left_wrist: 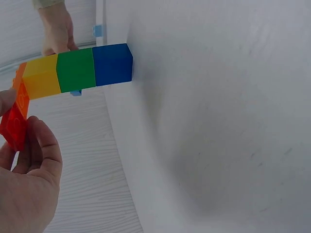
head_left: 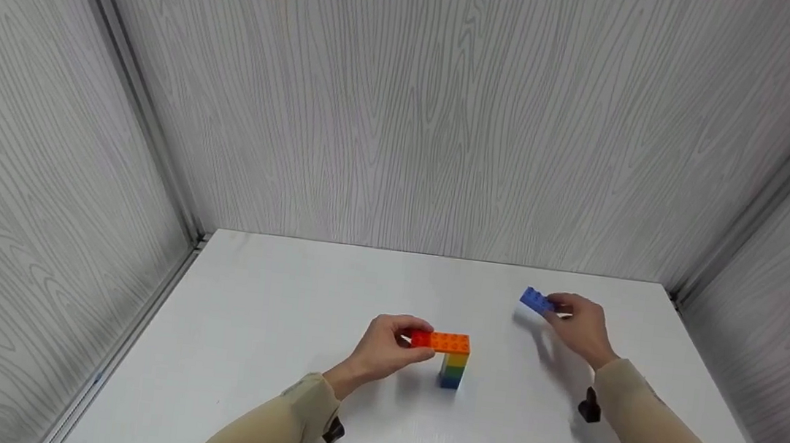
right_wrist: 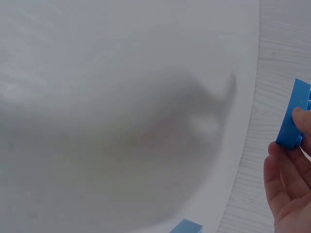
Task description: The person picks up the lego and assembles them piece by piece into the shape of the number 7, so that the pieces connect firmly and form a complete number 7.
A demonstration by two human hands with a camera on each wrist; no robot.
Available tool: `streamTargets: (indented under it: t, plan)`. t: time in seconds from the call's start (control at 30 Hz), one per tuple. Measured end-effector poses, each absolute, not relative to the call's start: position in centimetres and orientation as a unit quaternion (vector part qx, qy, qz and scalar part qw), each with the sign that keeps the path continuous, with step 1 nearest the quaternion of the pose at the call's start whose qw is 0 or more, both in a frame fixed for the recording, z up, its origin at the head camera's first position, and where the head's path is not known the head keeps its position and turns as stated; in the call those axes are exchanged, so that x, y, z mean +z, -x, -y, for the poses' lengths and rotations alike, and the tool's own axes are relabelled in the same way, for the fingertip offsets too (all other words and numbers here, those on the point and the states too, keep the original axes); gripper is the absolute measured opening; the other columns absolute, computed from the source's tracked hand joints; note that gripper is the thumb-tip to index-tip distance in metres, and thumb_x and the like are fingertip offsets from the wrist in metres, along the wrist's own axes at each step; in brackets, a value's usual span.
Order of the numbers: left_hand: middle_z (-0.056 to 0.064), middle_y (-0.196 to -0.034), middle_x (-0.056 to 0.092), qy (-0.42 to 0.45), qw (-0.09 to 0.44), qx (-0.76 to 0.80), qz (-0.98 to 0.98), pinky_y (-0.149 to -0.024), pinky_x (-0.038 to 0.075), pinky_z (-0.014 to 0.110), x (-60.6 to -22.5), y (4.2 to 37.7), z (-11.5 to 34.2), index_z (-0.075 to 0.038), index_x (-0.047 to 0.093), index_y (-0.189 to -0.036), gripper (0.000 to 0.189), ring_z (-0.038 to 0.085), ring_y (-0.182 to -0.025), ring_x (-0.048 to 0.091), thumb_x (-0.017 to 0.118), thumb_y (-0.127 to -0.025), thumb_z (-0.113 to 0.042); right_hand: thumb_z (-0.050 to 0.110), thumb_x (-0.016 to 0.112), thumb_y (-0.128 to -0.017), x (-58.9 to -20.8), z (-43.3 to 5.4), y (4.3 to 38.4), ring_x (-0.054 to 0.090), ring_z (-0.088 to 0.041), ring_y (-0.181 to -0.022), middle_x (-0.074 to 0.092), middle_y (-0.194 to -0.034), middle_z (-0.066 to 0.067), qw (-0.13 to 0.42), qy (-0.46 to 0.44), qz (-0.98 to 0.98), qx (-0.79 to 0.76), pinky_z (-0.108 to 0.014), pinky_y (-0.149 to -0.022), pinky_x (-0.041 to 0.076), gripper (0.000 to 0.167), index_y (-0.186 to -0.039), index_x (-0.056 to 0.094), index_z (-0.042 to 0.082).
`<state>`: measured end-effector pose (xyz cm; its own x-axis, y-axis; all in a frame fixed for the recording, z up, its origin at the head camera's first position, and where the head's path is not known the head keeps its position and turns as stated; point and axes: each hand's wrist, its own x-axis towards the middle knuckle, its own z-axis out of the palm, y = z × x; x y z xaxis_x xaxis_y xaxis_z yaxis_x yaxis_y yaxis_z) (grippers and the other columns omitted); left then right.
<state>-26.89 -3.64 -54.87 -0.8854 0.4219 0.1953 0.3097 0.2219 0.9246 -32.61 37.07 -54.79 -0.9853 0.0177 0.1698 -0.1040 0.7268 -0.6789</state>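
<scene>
Near the middle of the table stands a brick tower, with a blue brick (left_wrist: 112, 64) at the bottom, then a green brick (left_wrist: 76, 70) and a yellow brick (left_wrist: 42, 76). An orange brick (head_left: 450, 342) lies flat across its top and overhangs to the left. At that overhanging end my left hand (head_left: 385, 347) pinches a red brick (left_wrist: 14, 129), level with the orange one and right against it. Farther back on the right, my right hand (head_left: 580, 327) holds a studded blue brick (head_left: 537, 301) above the table between thumb and fingers, its studs facing up.
The white table (head_left: 285, 291) is closed in by a wood-grained back wall (head_left: 407, 105) and side walls. A small light-blue block (right_wrist: 186, 226) shows low in the right wrist view. Dark wrist devices (head_left: 590, 406) hang below both sleeves.
</scene>
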Motion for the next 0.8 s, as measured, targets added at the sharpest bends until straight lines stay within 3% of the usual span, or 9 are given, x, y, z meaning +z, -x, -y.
streamTargets:
  t: [0.4, 0.8]
  plan:
    - [0.007, -0.123, 0.082, -0.222, 0.054, 0.571, -0.788, -0.089, 0.060, 0.020, -54.8, 27.0, 3.5, -0.014, 0.083, -0.127, 0.029, 0.017, -0.101, 0.069, 0.087, -0.099, -0.021, 0.011, 0.078, -0.104, -52.9, -34.1, 31.1, 0.078, -0.041, -0.123, 0.077, -0.139, -0.024, 0.087, -0.093, 0.911, 0.392, -0.049, -0.104, 0.067, 0.037, -0.139, 0.076, 0.000]
    - [0.007, -0.122, 0.082, -0.215, 0.056, 0.567, -0.793, -0.089, 0.062, 0.022, -54.7, 26.9, 3.4, -0.014, 0.083, -0.128, 0.031, 0.016, -0.100, 0.069, 0.087, -0.099, -0.023, 0.011, 0.080, -0.104, -51.4, -31.0, 29.2, 0.080, -0.032, -0.118, 0.080, -0.133, -0.014, 0.054, -0.142, 0.902, 0.405, -0.051, -0.105, 0.067, 0.032, -0.136, 0.079, 0.009]
